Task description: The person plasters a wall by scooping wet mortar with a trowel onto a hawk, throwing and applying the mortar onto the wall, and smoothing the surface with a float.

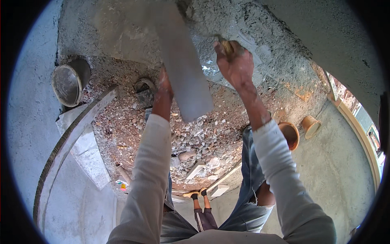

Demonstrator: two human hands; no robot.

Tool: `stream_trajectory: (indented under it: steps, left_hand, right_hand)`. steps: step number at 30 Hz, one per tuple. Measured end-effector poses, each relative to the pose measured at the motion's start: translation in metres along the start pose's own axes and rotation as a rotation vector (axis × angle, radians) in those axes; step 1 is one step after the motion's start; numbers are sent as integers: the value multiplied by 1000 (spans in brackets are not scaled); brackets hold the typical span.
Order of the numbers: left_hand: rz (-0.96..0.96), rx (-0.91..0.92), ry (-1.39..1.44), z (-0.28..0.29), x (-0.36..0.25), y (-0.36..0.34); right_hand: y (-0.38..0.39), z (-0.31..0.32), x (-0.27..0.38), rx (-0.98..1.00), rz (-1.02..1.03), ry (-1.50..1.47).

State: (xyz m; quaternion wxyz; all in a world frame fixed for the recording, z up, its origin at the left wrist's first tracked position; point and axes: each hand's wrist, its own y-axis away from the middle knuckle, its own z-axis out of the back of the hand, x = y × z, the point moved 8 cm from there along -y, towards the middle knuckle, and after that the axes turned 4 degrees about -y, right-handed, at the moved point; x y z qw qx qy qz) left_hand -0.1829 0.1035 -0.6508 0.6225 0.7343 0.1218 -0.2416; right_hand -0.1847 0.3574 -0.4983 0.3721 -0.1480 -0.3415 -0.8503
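Observation:
My left hand [163, 83] is up against a long, flat grey panel [185, 77], blurred and tilted above the ground. The panel covers its fingers, and the hand appears to carry it. To the right, my right hand [236, 65] is closed round the short wooden handle [227, 49] of a tool whose working end I cannot make out. Beneath and beyond both hands spreads rough grey mortar [266, 51], with a wet, shiny patch beside the panel.
Broken rubble [203, 138] covers the ground nearer me. At left stand a grey bucket [67, 85], a long plank [73, 138] and a pale slab [90, 158]; a dark bucket [145, 95] is near my left wrist. Orange-brown buckets [289, 136] lie right. Another person's legs [205, 215] show below.

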Motion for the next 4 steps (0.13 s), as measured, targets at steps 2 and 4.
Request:
stream_trajectory:
  steps: [2,4]
  left_hand:
    - [-48,13,33,16,-17,-8]
    - [-154,201,-7,-31,-32,-9]
  right_hand:
    - [31,-16,28,169,-75,-395]
    - [52,-10,24,332,-298,-651]
